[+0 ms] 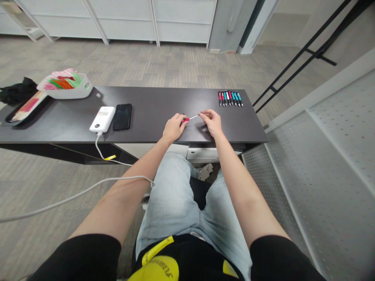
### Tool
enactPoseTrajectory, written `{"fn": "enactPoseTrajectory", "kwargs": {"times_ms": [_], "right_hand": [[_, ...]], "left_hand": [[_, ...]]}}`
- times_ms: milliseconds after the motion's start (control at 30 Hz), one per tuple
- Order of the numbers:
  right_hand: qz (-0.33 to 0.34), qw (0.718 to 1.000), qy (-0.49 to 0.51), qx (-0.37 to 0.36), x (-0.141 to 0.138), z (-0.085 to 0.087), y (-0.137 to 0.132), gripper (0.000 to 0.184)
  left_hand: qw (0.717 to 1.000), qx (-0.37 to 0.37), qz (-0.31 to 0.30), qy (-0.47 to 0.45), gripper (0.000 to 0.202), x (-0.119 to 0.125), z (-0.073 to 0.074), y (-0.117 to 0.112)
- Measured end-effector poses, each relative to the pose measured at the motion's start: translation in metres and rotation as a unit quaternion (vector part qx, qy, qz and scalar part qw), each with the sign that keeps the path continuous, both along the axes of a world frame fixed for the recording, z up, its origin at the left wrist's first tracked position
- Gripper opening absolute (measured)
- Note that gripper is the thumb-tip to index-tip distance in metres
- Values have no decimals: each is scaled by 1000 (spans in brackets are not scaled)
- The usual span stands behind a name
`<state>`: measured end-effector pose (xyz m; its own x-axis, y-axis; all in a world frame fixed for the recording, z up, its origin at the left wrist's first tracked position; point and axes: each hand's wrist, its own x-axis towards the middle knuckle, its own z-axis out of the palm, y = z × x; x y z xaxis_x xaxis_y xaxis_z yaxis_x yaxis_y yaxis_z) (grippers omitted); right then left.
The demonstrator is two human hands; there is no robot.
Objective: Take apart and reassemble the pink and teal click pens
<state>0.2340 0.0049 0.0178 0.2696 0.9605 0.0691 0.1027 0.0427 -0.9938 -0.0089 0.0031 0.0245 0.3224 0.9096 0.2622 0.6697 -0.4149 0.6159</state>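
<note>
Over the dark tabletop, my left hand is closed around a red pen barrel. A thin white pen refill sticks out of the barrel toward the right. My right hand pinches the far end of that refill between thumb and fingertips; the very tip is partly hidden. Beyond my right hand, several pens in red, teal and white with black ends lie side by side in a row.
A white power bank with a cable and a black phone lie left of my hands. Farther left stand a white basket of colourful items, a black tray and black cloth. The cable crosses near my left forearm.
</note>
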Motion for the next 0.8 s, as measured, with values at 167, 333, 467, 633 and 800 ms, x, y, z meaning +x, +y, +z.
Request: {"fn": "enactPoseTrajectory", "kwargs": {"times_ms": [167,333,467,633,800], "right_hand": [[33,999,12,-3,2,-6,2,60],[79,997,10,4,2,-8,2,69],[102,995,-5,-7,2,-6,1,77],[125,989,-74,-37,-4,1,1,74],[105,956,-259,-86,-27,22,2,44]], "left_hand": [[1000,5,-8,9,16,0,-1,1],[1000,13,-23,10,17,-2,-4,1],[1000,11,-24,-11,18,-2,-6,0],[997,0,11,-71,19,0,-10,5],[981,0,87,-176,20,-1,-15,14]]}}
